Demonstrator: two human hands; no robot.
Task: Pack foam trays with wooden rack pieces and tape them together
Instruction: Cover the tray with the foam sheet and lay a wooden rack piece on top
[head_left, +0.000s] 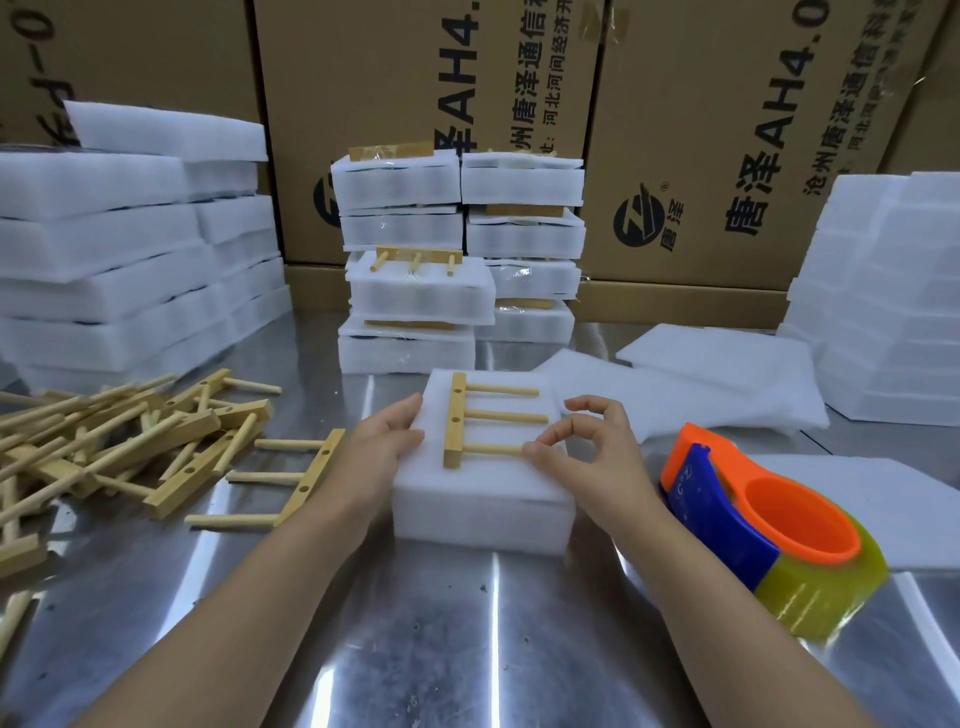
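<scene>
My right grip (587, 447) pinches the nearest peg of the wooden rack (455, 421), which lies on the foam tray (483, 509) mid-worktop (415, 623). My left grip (387, 441) rests, fingers straight, on the tray's left edge.

Steel table (426, 649); on it foam tray (483, 512); wooden pieces (119, 441); tape dispenser (769, 525); foam stacks (119, 270).
</scene>
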